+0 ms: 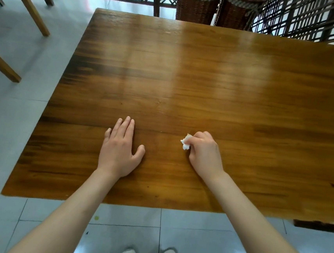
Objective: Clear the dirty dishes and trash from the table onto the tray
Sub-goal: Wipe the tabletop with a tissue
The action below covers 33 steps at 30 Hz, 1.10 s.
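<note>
White tissue [186, 142] is pinched in the right hand [204, 152] low over the desk [207, 79], left hand [120, 150] flat alongside; no tray shows, perhaps beyond the right edge.

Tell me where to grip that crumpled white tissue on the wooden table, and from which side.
The right hand already pinches the crumpled tissue at its right part. Only the wad's left end shows, sticking out past the fingertips. It looks small, soft and shapeless, so a fingertip pinch across the bulk, coming from above and the right, seems best. The left hand lies flat on the table, apart from it.
</note>
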Tool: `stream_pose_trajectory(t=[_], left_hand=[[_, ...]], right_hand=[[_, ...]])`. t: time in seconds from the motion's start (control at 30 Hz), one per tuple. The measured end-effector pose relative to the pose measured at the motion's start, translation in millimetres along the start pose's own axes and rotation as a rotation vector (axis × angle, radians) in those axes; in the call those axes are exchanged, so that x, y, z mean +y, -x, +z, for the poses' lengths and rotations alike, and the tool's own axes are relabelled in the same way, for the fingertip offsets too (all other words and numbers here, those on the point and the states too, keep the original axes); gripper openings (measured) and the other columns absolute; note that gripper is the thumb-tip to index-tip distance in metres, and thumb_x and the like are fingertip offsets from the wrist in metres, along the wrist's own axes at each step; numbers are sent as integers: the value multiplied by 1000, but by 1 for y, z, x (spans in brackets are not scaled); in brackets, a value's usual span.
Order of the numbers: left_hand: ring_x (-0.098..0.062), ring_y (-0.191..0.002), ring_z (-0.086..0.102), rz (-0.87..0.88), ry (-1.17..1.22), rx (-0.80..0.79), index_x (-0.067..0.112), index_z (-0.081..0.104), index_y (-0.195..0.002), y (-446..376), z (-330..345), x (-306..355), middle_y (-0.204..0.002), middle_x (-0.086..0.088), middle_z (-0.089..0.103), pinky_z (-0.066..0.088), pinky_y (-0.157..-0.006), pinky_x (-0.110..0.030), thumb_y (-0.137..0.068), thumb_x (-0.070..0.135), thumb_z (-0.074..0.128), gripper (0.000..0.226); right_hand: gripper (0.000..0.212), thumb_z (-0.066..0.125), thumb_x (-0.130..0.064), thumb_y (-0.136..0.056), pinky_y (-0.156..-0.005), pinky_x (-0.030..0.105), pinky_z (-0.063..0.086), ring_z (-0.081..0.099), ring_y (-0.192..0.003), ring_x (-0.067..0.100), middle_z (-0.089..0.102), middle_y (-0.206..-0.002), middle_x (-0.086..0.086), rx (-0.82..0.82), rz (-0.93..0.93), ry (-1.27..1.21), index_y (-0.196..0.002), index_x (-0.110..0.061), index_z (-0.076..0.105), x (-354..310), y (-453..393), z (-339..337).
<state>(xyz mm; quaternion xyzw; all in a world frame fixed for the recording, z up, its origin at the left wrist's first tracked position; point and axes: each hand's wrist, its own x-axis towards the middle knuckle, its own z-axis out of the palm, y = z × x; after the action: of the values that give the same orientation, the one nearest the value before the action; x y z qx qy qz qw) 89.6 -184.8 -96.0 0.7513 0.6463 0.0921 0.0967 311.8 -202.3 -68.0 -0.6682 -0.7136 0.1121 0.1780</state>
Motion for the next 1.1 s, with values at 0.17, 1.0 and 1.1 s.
stream_pose_trajectory(t=[0.17, 1.0, 1.1], left_hand=[[-23, -143, 18, -7, 36, 5, 14, 27, -146, 2, -1, -1, -153, -5, 26, 16, -114, -39, -90, 47, 48, 69], [-23, -140, 26, 85, 233, -84, 14, 38, -141, 61, 47, 254, -147, -4, 38, 21, -114, -42, -86, 36, 59, 63], [-25, -139, 27, 32, 197, -31, 12, 38, -142, 37, 60, 286, -147, -6, 38, 17, -113, -40, -87, 37, 58, 63]], right_hand=[[23, 57, 5, -84, -67, 22, 42, 52, -83, 16, 65, -84, 5, 30, 107, -80, -91, -8, 74, -13, 23, 5], [23, 53, 1, -88, -71, 21, 43, 52, -93, 16, 65, -93, 4, 103, 359, -55, -97, -10, 71, 172, 93, -118], [23, 53, 2, -88, -71, 22, 43, 52, -93, 18, 65, -93, 4, 107, 305, -48, -96, -9, 71, 215, 76, -134]])
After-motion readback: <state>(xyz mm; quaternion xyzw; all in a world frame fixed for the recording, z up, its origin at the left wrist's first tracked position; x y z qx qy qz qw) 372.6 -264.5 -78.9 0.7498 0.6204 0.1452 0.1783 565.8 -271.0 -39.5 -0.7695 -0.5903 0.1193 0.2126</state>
